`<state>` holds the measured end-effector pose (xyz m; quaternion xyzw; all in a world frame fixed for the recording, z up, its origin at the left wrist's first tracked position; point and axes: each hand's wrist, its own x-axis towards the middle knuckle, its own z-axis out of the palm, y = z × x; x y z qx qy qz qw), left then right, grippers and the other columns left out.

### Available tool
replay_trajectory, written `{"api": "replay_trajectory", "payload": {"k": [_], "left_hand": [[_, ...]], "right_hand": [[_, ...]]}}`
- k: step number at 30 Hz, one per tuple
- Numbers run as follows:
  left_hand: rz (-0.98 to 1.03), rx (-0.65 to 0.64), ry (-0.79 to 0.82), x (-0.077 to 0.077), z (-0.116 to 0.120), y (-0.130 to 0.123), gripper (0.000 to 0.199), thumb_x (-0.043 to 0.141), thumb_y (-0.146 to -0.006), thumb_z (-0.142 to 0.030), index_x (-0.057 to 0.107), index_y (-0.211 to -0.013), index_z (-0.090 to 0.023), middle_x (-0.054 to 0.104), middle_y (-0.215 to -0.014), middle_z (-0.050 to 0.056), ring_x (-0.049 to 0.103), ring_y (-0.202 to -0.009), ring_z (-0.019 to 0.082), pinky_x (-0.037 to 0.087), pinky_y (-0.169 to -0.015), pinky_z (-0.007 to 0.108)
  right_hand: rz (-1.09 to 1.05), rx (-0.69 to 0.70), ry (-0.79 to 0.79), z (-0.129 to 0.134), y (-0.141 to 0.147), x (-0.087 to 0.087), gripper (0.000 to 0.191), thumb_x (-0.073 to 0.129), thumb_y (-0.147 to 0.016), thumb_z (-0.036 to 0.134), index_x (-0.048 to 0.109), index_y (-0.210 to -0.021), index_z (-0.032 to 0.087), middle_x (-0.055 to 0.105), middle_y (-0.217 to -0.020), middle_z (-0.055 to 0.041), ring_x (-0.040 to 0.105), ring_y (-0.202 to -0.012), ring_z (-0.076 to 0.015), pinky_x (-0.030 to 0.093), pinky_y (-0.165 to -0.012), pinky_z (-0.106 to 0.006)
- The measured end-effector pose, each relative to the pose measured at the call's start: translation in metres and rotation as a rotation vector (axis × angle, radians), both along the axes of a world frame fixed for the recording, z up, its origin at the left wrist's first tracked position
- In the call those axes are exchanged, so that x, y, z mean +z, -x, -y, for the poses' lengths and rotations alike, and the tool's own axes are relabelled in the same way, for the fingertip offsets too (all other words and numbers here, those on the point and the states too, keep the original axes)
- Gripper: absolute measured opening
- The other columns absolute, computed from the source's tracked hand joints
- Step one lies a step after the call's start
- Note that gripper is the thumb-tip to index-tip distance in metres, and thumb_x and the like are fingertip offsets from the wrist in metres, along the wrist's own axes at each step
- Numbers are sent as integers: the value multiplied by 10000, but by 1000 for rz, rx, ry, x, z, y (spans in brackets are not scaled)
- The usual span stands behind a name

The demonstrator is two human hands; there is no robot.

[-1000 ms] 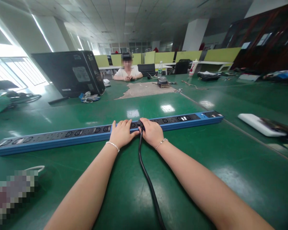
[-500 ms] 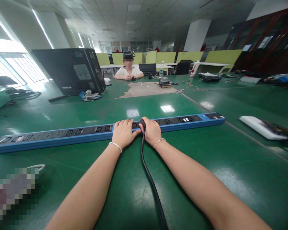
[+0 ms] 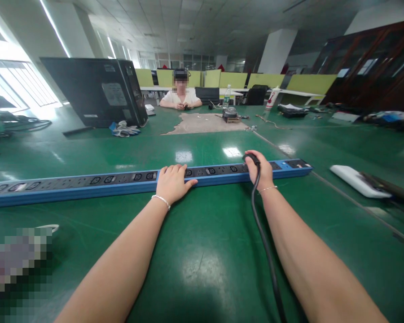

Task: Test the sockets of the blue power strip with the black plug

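Note:
A long blue power strip [image 3: 144, 187] with a black socket face lies across the green table. My left hand [image 3: 173, 183] is laid over its middle, fingers over the socket face and thumb out along the front edge, gripping it. Farther right, my right hand [image 3: 261, 170] is closed around the black plug [image 3: 252, 158] of a power cord [image 3: 263, 235]. That plug is held just above the strip's right part; its pins are hidden. From my right hand the cord hangs down past the lower edge of the picture.
A black computer case [image 3: 97, 92] stands at the back left, with work gloves [image 3: 124, 129] beside it. Across the table [image 3: 195, 251] sits a person [image 3: 181, 96]. A bottle [image 3: 226, 96] and a small device [image 3: 230, 115] stand there. A white object [image 3: 357, 181] lies right.
My right hand has moved right along the strip with the plug, away from my left hand, and the cord has swung with it. My left hand stays on the strip.

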<state>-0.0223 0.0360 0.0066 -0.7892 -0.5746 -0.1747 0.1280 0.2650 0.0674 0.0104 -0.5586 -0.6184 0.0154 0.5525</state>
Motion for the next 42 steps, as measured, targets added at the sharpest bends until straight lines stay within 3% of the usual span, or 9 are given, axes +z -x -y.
{"api": "replay_trajectory", "payload": {"k": [4,20,30,35,42], "left_hand": [[4,7,7,0,0,0,655,355,-850,-632,511,-1273,-157,594,-1234,117,501,-1156,281,314,-996,427],[17,-6,4,0,0,0,642,353,-849,-633,510,-1273,-178,598,-1222,118,502,-1150,280,320,-979,416],[8,2,20,1,1,0,644,348,-850,-633,502,-1282,-181,590,-1236,117,495,-1162,275,313,-991,418],[11,4,4,1,3,-1,625,365,-854,-615,509,-1275,-176,586,-1245,120,495,-1168,274,301,-1004,419],[13,5,-1,1,3,0,621,363,-854,-617,516,-1268,-181,596,-1233,117,504,-1163,272,305,-1003,415]], "right_hand": [[22,74,98,2,-24,-9,325,501,-806,445,664,-966,215,694,-987,-58,630,-923,-232,478,-871,-411],[81,53,112,4,-22,-7,361,481,-824,445,649,-1037,207,684,-1052,-65,623,-978,-229,476,-893,-397],[281,10,178,8,-16,-10,360,479,-836,386,638,-1100,199,699,-993,-86,649,-879,-242,499,-819,-394],[367,14,105,10,-15,-15,351,449,-861,356,614,-1126,195,666,-1121,-92,614,-1009,-249,457,-922,-420],[426,-61,102,11,-15,-19,376,436,-867,347,579,-1183,202,669,-1122,-94,625,-986,-254,440,-935,-458]]}}
